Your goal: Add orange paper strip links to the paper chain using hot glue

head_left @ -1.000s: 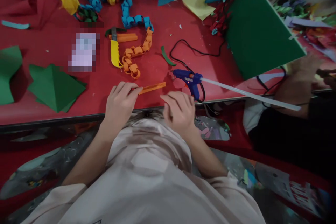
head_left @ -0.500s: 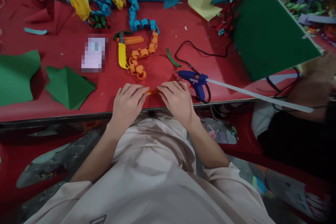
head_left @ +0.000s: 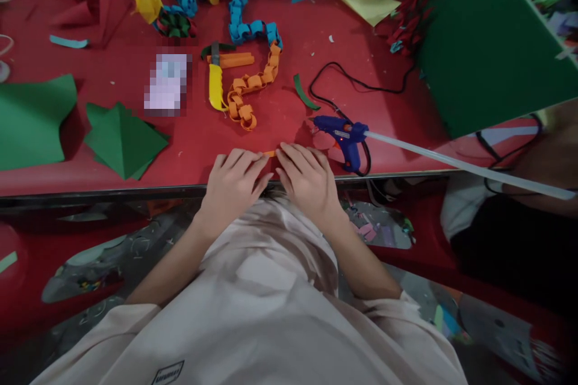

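Note:
A short bit of an orange paper strip [head_left: 270, 154] shows between my hands at the table's front edge. My left hand [head_left: 235, 185] is closed on its left end, fingertips bent down. The fingers of my right hand [head_left: 310, 185] press together over the other end; most of the strip is hidden beneath them. Just right of that hand lies a blue glue gun [head_left: 339, 131] with a long clear glue stick [head_left: 456, 164] in its back. Beyond my hands rests a paper chain, its orange links [head_left: 253, 82] nearest me and blue links [head_left: 244, 30] farther back.
A yellow-handled cutter knife [head_left: 216, 85] lies by flat orange strips [head_left: 237, 59]. Green paper sheets [head_left: 124, 141] and a blurred-out rectangle [head_left: 168, 82] are on the left. A green board [head_left: 492, 54] leans at the right, near a person's arm [head_left: 548, 159]. A black cord [head_left: 361, 85] loops behind the glue gun.
My hands have drawn closer together, so less of the orange strip shows between them. The whole view has shifted slightly, with the table items appearing a little farther right and higher.

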Motion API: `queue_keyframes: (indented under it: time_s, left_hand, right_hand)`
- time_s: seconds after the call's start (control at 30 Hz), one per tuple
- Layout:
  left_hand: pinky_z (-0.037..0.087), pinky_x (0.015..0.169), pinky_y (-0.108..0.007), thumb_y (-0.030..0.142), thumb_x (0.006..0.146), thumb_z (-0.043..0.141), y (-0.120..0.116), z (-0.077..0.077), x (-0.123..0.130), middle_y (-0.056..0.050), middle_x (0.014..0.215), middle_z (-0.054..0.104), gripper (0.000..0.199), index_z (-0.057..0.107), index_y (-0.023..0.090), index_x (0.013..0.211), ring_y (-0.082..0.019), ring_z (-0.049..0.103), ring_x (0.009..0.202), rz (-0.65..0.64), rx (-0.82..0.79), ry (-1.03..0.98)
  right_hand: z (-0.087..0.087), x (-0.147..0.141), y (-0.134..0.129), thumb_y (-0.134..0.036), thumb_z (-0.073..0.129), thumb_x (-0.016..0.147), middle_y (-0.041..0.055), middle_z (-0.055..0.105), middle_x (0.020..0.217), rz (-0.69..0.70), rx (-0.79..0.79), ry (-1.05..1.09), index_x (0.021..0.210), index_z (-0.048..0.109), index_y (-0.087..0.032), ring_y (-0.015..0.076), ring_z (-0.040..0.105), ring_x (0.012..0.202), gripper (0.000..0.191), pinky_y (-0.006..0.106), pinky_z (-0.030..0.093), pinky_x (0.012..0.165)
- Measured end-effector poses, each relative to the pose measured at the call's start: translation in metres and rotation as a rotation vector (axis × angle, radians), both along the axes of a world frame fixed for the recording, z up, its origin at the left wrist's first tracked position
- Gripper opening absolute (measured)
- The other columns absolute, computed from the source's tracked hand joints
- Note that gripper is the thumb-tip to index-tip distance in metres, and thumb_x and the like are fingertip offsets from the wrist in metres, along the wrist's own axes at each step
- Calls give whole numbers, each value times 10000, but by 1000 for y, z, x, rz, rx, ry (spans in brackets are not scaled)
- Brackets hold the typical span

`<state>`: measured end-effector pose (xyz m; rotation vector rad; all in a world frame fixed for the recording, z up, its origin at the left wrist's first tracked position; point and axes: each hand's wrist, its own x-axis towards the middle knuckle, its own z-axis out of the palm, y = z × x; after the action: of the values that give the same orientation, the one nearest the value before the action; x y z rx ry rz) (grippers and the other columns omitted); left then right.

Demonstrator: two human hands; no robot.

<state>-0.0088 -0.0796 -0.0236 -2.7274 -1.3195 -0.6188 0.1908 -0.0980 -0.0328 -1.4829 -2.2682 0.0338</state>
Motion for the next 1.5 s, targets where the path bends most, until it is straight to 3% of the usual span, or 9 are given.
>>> queue_keyframes:
  time_s: [0.17, 0.4, 0.7, 0.83, 1.0, 1.27, 1.4, 1.5]
  left_hand:
    - [411, 852, -482, 262, 1012, 541, -6, -2, -3, -147, 1270, 724, 427, 616, 169, 1422, -313, 623, 1136, 8, -2, 29]
    - [409, 872, -487, 248, 1022, 524, -5, -6, -11, -132, 1348, 708, 438, 600, 163, 1444, -298, 633, 1162, -24, 48, 62]
    - [436, 914, -483, 283, 1033, 512, -7, -10, -19, -140, 1390, 686, 471, 565, 186, 1491, -309, 619, 1203, -22, 31, 80]
    - [435, 949, -519, 347, 1029, 528, -11, -10, -14, -165, 1420, 648, 514, 529, 218, 1527, -346, 601, 1227, 5, -7, 86]
    - [424, 960, -556, 386, 1027, 537, -10, -9, -6, -191, 1401, 635, 485, 575, 239, 1487, -376, 584, 1236, 33, 6, 126]
    - [398, 965, -525, 307, 1025, 539, -16, -20, -30, -139, 1487, 626, 543, 481, 214, 1556, -328, 613, 1264, 27, 55, 79]
    - [384, 941, -490, 271, 1030, 547, -16, -16, -34, -128, 1408, 688, 418, 582, 208, 1441, -300, 652, 1198, 30, 108, 35]
    - [375, 908, -454, 288, 1036, 581, -7, -7, -30, -76, 1215, 778, 174, 696, 215, 1144, -253, 686, 1059, 79, 68, -83]
  right_hand:
    - [-6, -7, -6, -277, 363, 1094, 82, 470, 1645, -64, -7, 0, 1472, 571, -242, 279, 469, 1497, 434, 525, 394, 1160]
    - [-18, -1, -15, -254, 331, 1099, 150, 557, 1568, -276, 21, 56, 1484, 550, -156, 305, 520, 1444, 454, 519, 442, 1109]
    - [-21, -3, -17, -252, 350, 1090, 174, 598, 1524, -289, 60, 91, 1462, 568, -166, 307, 546, 1413, 439, 521, 479, 1082]
    - [-18, -12, -25, -224, 367, 1078, 183, 537, 1578, -268, 63, 70, 1509, 513, -161, 327, 534, 1421, 459, 560, 446, 1109]
    - [-12, -24, -23, -238, 406, 1067, 148, 443, 1651, -243, 1, 12, 1509, 516, -235, 334, 506, 1450, 456, 609, 422, 1104]
    - [-22, -10, -21, -200, 363, 1070, 153, 535, 1586, -258, 22, 141, 1521, 518, -165, 295, 502, 1462, 478, 509, 461, 1118]
    - [-19, -11, -20, -206, 400, 1072, 147, 635, 1489, -258, 54, 202, 1400, 635, -168, 292, 561, 1390, 406, 499, 471, 1114]
    - [-10, -10, -14, -247, 483, 1064, 129, 741, 1316, -231, 50, 264, 1191, 736, -187, 284, 635, 1234, 290, 476, 503, 1059]
